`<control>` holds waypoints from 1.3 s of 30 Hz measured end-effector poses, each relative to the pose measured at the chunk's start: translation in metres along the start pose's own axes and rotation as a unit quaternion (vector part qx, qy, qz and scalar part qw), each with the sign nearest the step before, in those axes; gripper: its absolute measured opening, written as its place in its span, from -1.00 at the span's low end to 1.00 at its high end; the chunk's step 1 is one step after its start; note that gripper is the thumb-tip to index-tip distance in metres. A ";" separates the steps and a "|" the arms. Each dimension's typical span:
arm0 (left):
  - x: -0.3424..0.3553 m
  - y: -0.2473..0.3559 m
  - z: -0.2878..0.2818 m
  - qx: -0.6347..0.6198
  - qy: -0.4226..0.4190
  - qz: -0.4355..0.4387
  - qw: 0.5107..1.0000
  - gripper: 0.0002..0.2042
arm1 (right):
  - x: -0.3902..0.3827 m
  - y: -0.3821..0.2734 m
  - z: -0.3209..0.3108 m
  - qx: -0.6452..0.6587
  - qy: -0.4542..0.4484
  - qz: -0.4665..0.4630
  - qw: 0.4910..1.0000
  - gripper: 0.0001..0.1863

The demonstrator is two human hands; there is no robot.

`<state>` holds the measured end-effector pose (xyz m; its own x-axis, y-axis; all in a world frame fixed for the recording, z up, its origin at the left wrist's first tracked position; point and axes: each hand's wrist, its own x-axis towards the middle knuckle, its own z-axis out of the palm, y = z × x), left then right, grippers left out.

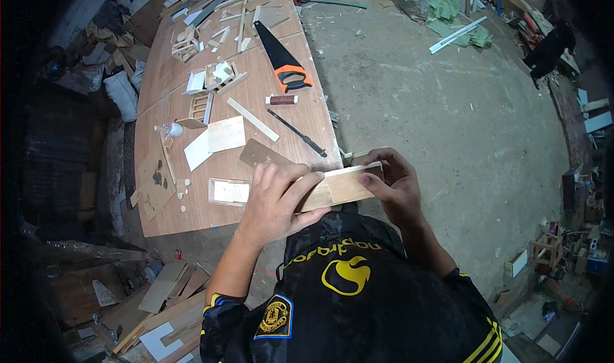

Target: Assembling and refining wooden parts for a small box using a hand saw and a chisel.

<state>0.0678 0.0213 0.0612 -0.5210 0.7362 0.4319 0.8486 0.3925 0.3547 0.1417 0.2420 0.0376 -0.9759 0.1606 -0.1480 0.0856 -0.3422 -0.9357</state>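
Close to my body, at the table's near right corner, I hold a small pale wooden box-like piece (348, 187) between both hands. My left hand (276, 197) grips its left end, fingers over the top and thumb underneath. Around the right end, my right hand (393, 181) is closed, with the thumb on the near face. A brown flat board (259, 155) lies just beyond my left hand. Beside that hand rests a small shallow tray-like frame (229, 192) with a white inside. Past the held piece lies a dark slim file-like tool (297, 133).
The wooden table (192, 216) carries a handsaw (291, 75) with an orange handle, a brown-wrapped roll (282, 100), a wood strip (252, 119), pale panels (226, 135), small wooden furniture models (201, 107) and a little white container (173, 130). Wood offcuts (166, 286) lie at lower left.
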 end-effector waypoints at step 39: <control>-0.143 -0.011 0.070 -0.186 -0.016 -0.440 0.878 -0.37 | 0.067 0.123 0.029 -0.431 -0.392 -0.028 0.812 -0.35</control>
<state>0.1393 -0.0496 -0.0630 -0.9522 0.2557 -0.1670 0.0267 0.6145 0.7885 0.0808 0.1836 -0.0777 -0.7818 -0.6014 -0.1647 -0.1844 0.4753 -0.8603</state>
